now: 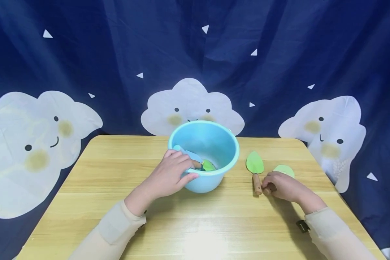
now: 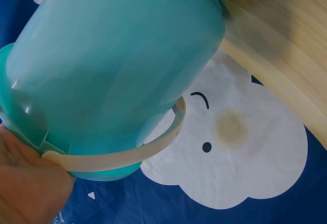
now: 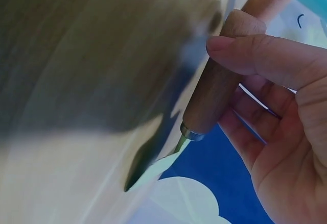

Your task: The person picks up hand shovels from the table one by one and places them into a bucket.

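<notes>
The left hand (image 1: 172,175) grips the near left rim of a blue bucket (image 1: 204,182), which holds a green-bladed tool (image 1: 209,165). On the right of the table (image 1: 117,162), the right hand (image 1: 286,186) pinches the wooden handle (image 3: 212,94) of a pale green tool (image 1: 284,169), just right of a green trowel (image 1: 255,163).

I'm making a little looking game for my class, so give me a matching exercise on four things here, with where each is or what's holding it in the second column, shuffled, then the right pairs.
Column one
1. Bucket
2. Bright green trowel
3. Paler green tool
4. Curtain

Column two
A. Its wooden handle is in the right grip
B. Hangs behind the table
C. Held at its rim by the left grip
D. Lies flat, no grip holding it

Right pairs: 1-C, 2-D, 3-A, 4-B.
</notes>
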Tool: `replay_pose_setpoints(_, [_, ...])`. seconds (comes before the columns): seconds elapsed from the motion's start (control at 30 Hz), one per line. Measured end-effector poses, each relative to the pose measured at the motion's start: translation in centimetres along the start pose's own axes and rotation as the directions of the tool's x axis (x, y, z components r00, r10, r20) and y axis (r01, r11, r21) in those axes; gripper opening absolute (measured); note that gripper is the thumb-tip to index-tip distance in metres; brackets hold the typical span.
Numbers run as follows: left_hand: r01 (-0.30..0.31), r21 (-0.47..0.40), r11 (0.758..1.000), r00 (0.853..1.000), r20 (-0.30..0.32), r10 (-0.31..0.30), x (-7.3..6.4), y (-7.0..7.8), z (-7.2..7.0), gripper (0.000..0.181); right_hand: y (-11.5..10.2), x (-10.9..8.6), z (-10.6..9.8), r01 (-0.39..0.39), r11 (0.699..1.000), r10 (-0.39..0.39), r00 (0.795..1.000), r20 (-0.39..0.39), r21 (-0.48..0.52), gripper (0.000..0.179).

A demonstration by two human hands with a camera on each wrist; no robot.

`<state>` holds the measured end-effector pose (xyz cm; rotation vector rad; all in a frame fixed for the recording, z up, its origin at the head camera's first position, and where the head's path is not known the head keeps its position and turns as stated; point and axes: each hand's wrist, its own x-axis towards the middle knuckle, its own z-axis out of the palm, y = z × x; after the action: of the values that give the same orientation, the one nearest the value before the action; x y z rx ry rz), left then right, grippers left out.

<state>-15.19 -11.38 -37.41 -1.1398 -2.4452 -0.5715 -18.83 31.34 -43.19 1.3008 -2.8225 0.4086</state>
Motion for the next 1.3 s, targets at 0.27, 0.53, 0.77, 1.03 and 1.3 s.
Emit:
replay_pose_setpoints(0.27, [-0.003, -0.007, 1.0, 1.0, -0.004, 0.003, 0.1, 0.1, 0.0, 0.036, -0.2, -0.1, -0.8, -0.054, 0.998, 0.053, 0.998, 0.036, 0.026, 0.039])
replay_pose_setpoints(0.53, [0.0, -0.001, 1.0, 1.0, -0.003, 0.0, 0.1, 0.0, 0.1, 0.04, -0.9, 0.3, -1.4, -0.009, 0.996, 0.011, 1.0, -0.021, 0.094, 0.041])
replay_pose_setpoints(0.77, [0.011, 0.007, 1.0, 1.0, 0.0, -0.011, 0.1, 0.1, 0.1, 0.031, -1.8, 0.4, -2.0, -0.025, 0.988, 0.032, 0.998, -0.046, 0.15, 0.035])
replay_pose_setpoints(1.03, [0.019, -0.001, 1.0, 1.0, 0.014, -0.019, 0.1, 0.1, 0.0, 0.035, -2.5, 0.4, -2.7, -0.105, 0.983, 0.115, 0.992, -0.055, 0.153, 0.032])
replay_pose_setpoints(1.3, [0.016, 0.0, 1.0, 1.0, 0.01, -0.016, 0.1, 0.1, 0.0, 0.033, -2.7, 0.6, -2.9, -0.139, 0.979, 0.154, 0.984, -0.092, 0.151, 0.029])
